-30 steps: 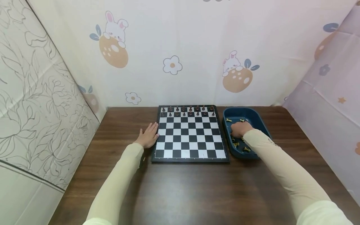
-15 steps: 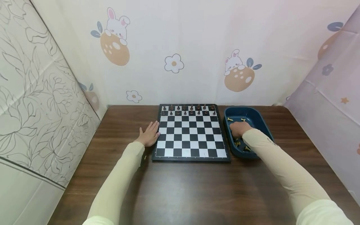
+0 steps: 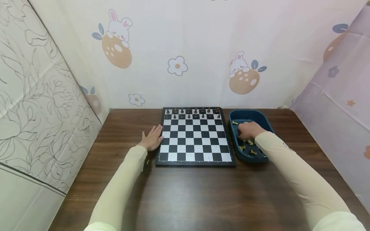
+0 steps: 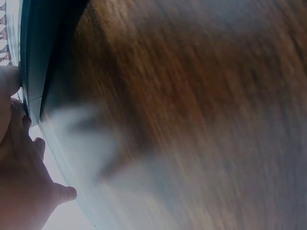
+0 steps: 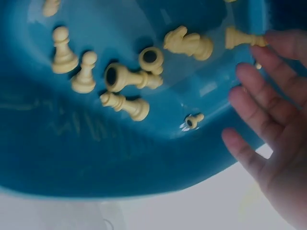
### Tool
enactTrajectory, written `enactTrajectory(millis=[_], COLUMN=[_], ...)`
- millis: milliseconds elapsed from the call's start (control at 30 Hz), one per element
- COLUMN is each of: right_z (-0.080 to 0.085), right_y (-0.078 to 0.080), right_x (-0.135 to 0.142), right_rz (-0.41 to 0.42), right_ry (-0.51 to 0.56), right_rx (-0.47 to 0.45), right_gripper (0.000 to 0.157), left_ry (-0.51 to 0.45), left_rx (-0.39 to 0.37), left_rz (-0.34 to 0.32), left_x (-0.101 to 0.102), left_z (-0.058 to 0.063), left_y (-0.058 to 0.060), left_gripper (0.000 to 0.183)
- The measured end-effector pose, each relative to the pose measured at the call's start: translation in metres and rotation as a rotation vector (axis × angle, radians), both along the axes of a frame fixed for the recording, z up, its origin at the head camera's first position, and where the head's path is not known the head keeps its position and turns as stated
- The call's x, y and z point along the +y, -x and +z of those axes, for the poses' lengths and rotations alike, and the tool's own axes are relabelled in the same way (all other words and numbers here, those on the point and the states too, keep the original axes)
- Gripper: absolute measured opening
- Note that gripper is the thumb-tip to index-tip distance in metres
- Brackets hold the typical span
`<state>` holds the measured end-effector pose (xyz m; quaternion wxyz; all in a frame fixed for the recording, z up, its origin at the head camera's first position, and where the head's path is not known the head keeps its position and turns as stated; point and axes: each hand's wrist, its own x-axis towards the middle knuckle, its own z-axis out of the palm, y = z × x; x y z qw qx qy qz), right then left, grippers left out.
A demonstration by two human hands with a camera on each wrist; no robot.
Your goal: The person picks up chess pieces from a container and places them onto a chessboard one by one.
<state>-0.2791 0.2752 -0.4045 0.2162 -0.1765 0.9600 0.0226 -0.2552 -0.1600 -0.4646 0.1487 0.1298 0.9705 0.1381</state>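
My left hand (image 3: 151, 139) rests with spread fingers against the left edge of the black-and-white chessboard (image 3: 194, 141). In the left wrist view, the fingers of that hand (image 4: 24, 172) lie along the board's dark side. Inside the blue tray (image 3: 268, 125), my right hand (image 3: 250, 130) reaches down. Seen from the right wrist, thumb and index fingertip of the right hand (image 5: 283, 124) pinch the narrow end of a cream chess piece (image 5: 239, 38). Other cream pieces lie about it, among them a knight (image 5: 189, 44) and a pawn (image 5: 85, 74).
Two rows of dark brown chess pieces (image 3: 189, 113) stand along the board's far side. The tray stands just right of the board on a brown wooden table (image 3: 185, 195). A patterned cloth (image 3: 202, 80) hangs directly behind the table.
My right hand has shifted slightly right and away from me within the tray, uncovering several cream pieces on the near side. The left hand stays at the board's edge.
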Motion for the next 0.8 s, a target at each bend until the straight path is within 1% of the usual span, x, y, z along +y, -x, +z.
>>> enactTrajectory(millis=[100, 200, 267, 433, 667, 800], right_z=[0.004, 0.008, 0.009, 0.014, 0.033, 0.041], right_y=[-0.002, -0.005, -0.007, -0.012, -0.023, -0.029], right_x=[0.006, 0.011, 0.014, 0.019, 0.020, 0.018], right_rz=[0.025, 0.043, 0.039, 0.052, 0.053, 0.081], right_ry=[0.059, 0.109, 0.134, 0.175, 0.227, 0.237], right_rx=[0.008, 0.015, 0.022, 0.048, 0.090, 0.129], right_gripper=[0.015, 0.015, 0.014, 0.013, 0.010, 0.009], left_ry=[-0.015, -0.035, -0.042, -0.061, -0.087, -0.083], left_rx=[0.004, 0.010, 0.010, -0.008, -0.023, -0.023], left_rz=[-0.002, -0.016, -0.019, -0.008, -0.001, -0.004], left_x=[0.000, 0.000, 0.000, 0.001, 0.002, 0.003], left_z=[0.000, 0.000, -0.001, -0.005, -0.001, 0.000], left_y=[0.001, 0.001, 0.001, 0.000, -0.002, -0.002], left_gripper=[0.059, 0.058, 0.058, 0.059, 0.059, 0.059])
